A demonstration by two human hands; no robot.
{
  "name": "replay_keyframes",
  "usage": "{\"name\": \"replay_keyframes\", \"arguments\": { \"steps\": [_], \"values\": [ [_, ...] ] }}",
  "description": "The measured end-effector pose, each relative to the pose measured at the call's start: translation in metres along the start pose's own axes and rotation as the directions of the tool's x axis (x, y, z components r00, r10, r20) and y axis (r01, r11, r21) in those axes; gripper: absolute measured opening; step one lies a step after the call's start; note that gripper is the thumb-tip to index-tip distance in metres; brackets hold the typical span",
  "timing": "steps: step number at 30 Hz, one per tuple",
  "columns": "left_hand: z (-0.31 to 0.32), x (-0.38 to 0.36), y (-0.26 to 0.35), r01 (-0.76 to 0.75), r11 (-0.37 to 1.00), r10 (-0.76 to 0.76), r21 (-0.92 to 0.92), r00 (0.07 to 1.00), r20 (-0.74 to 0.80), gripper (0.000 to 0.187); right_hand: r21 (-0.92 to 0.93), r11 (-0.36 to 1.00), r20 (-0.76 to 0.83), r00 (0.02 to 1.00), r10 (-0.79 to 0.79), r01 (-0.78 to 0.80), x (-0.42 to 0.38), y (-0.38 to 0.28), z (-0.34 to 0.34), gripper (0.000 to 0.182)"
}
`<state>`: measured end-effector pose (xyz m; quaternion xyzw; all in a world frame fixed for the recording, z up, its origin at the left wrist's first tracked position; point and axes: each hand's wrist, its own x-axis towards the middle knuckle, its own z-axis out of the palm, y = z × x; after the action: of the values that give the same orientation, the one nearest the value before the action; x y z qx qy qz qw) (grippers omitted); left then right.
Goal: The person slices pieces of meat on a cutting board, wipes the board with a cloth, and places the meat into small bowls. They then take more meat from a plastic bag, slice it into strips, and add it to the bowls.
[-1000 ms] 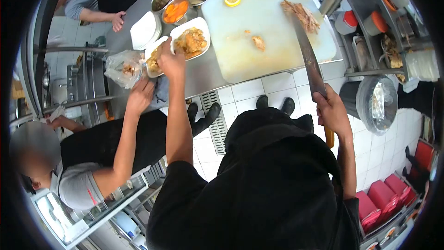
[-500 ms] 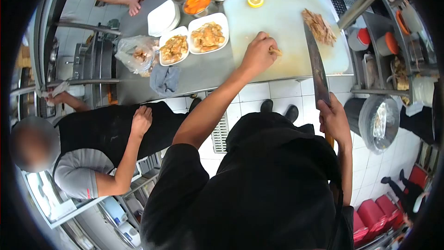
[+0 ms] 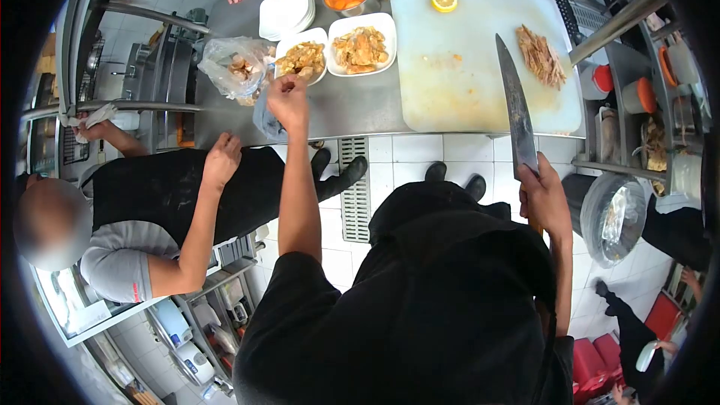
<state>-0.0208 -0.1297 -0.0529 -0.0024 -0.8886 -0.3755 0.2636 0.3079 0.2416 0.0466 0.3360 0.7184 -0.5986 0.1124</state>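
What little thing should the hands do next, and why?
Perhaps bring the left hand over to the brown strips on the board: the right hand already holds the knife, and just crumbs dot the board's middle.

A working kitchen — steel counter (image 3: 352, 109), big cutting board (image 3: 450, 97), storage shelves (image 3: 626, 124), tiled floor (image 3: 457, 148).

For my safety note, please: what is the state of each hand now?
Left hand: fingers curled by a filled white dish; whether they hold food cannot be told.
Right hand: closed, holding the knife.
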Motion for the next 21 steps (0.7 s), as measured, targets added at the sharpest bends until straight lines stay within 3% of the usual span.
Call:
{"name": "replay_keyframes", "arguments": {
  "steps": [9,12,15,18,20,21],
  "values": [
    [0.0,0.026,-0.013,-0.384,0.921,0.353,0.067,0.895,0.272,0.02,0.004,1.0,-0.019,1.0,0.003,-0.003,-0.004,0.001,0.005,0.016],
    [0.0,0.024,-0.011,-0.405,0.912,0.377,0.07,0.893,0.246,0.023,0.024,1.0,-0.036,0.999,0.007,-0.006,-0.006,0.003,0.004,0.016],
    [-0.023,0.023,0.017,-0.403,0.909,0.385,0.11,0.91,0.152,0.03,0.047,0.999,-0.06,0.998,0.002,0.001,-0.007,0.008,0.003,0.015],
    [-0.053,-0.005,0.025,-0.288,0.933,0.257,0.217,0.953,0.161,0.038,0.073,0.997,-0.089,0.996,0.01,-0.004,-0.01,0.015,0.002,0.014],
    [-0.059,-0.051,0.01,-0.088,0.993,0.063,0.077,0.958,0.281,0.037,0.077,0.997,-0.111,0.993,0.031,-0.022,-0.013,0.013,0.001,0.013],
    [-0.057,-0.067,0.0,-0.111,0.983,0.073,0.147,0.968,0.242,0.037,0.082,0.997,-0.109,0.994,0.02,-0.011,-0.012,0.013,0.001,0.013]
  ]
}}
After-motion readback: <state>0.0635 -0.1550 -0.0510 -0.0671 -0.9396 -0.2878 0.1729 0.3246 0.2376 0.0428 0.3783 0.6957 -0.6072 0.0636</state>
